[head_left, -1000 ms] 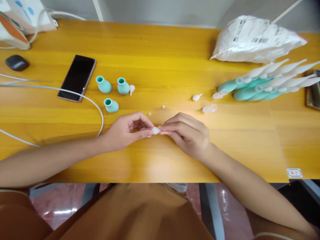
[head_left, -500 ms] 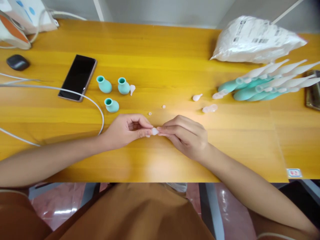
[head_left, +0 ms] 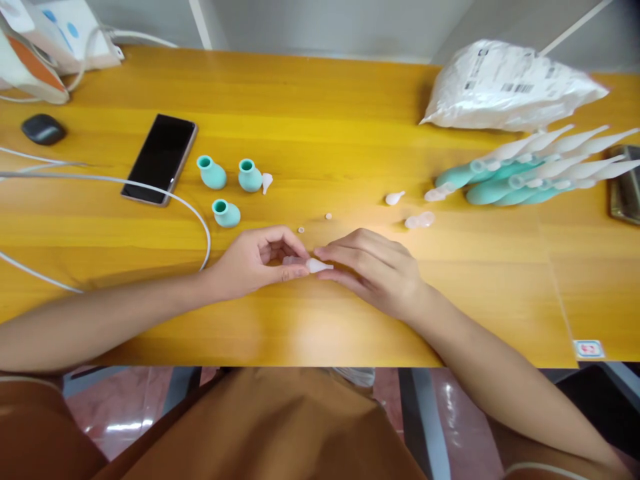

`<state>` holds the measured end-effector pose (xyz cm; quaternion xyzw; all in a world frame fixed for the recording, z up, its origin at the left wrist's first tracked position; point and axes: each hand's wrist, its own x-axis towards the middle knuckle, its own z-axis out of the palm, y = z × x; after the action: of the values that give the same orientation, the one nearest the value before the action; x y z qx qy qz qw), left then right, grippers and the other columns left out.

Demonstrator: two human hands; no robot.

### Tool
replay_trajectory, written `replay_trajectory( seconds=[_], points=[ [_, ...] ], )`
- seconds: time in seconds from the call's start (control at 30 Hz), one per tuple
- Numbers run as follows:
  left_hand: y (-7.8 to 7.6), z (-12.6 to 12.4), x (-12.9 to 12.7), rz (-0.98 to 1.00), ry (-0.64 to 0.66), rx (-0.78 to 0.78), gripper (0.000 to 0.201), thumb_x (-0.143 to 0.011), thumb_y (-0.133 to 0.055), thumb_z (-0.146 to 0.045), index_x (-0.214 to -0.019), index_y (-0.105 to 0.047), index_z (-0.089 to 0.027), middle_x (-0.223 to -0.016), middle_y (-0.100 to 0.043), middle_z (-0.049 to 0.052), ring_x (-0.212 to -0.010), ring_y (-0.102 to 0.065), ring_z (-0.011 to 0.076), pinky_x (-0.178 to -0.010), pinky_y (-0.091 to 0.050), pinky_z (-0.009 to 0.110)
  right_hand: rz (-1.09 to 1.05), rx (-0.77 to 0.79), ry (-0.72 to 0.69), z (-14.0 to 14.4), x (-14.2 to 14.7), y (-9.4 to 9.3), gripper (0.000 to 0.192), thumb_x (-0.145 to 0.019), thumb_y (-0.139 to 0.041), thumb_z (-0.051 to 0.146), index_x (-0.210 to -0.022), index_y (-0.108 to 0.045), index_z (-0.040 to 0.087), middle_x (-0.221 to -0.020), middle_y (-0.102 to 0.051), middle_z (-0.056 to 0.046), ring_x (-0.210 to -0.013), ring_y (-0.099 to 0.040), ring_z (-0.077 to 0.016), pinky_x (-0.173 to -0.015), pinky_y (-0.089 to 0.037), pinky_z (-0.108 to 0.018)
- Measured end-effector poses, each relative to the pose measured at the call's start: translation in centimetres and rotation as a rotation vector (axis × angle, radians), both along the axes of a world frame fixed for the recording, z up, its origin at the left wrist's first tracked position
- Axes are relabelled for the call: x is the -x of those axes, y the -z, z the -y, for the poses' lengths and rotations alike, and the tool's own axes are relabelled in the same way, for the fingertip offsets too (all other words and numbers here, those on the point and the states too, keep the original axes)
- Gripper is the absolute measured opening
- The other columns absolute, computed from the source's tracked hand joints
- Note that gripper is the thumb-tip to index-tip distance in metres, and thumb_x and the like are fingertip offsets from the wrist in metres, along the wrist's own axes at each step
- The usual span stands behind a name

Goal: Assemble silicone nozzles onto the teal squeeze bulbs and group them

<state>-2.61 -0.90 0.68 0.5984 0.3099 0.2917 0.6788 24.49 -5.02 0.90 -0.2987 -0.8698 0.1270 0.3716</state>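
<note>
My left hand [head_left: 253, 261] and my right hand [head_left: 377, 268] meet over the front middle of the wooden table [head_left: 320, 120]. Between their fingertips sits a small translucent white silicone tip [head_left: 315, 265], pinched from both sides; its pointed end faces right. Three teal bulbs [head_left: 225, 212] stand just beyond my left hand. Loose white tips [head_left: 395, 197] and two tiny white beads [head_left: 329, 216] lie beyond my right hand.
A pile of assembled teal-and-clear pieces [head_left: 530, 172] lies at the right, behind it a white plastic bag [head_left: 505, 87]. A black phone [head_left: 160, 157], white cable [head_left: 150, 190] and a dark oval case [head_left: 43, 129] occupy the left.
The white tip shows further out between the fingers, its pointed end now sticking to the right. Both hands stay in the same spot.
</note>
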Motion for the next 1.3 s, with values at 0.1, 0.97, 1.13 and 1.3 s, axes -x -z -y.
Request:
replay_trajectory(
  seconds=[0.1, 0.97, 1.13, 1.3],
  points=[
    [-0.1, -0.1, 0.0, 0.006, 0.001, 0.036, 0.032, -0.088, -0.098, -0.038, -0.102, -0.077, -0.018, -0.101, -0.080, 0.004, -0.096, -0.077, 0.0173, -0.092, -0.066, 0.033, 0.004, -0.003, -0.002, 0.2, 0.2, 0.1, 0.043, -0.104, -0.082, 0.016, -0.145, -0.072, 0.026, -0.113, -0.084, -0.009, -0.094, -0.080, -0.0234, -0.083, -0.067, -0.038],
    [-0.9, 1.3, 0.6, -0.102, -0.064, -0.358, 0.015, -0.100, -0.087, -0.037, -0.094, -0.080, -0.025, -0.101, -0.087, 0.006, -0.090, -0.081, 0.0201, -0.082, -0.065, 0.036, -0.378, 0.391, 0.011, 0.8, 1.7, 0.5, 0.011, -0.101, -0.084, 0.012, -0.098, -0.084, 0.022, -0.098, -0.084, -0.005, -0.082, -0.082, -0.0141, -0.072, -0.067, -0.025],
    [-0.9, 1.5, 0.8, -0.144, -0.047, -0.440, 0.013, -0.103, -0.084, -0.036, -0.096, -0.079, -0.026, -0.103, -0.088, 0.006, -0.091, -0.081, 0.0211, -0.083, -0.065, 0.037, -0.364, 0.357, -0.028, 0.5, 1.4, 0.3, 0.009, -0.103, -0.082, 0.013, -0.101, -0.084, 0.021, -0.099, -0.085, -0.006, -0.084, -0.083, -0.0150, -0.072, -0.068, -0.025],
    [-0.6, 1.2, 0.6, -0.111, -0.023, -0.570, 0.010, -0.103, -0.083, -0.034, -0.099, -0.077, -0.027, -0.099, -0.086, 0.005, -0.090, -0.078, 0.0215, -0.089, -0.063, 0.040, -0.287, 0.251, -0.077, 0.3, 0.5, -0.5, 0.018, -0.097, -0.090, 0.016, -0.113, -0.085, 0.022, -0.102, -0.086, -0.007, -0.087, -0.084, -0.0165, -0.074, -0.069, -0.027]
  ],
)
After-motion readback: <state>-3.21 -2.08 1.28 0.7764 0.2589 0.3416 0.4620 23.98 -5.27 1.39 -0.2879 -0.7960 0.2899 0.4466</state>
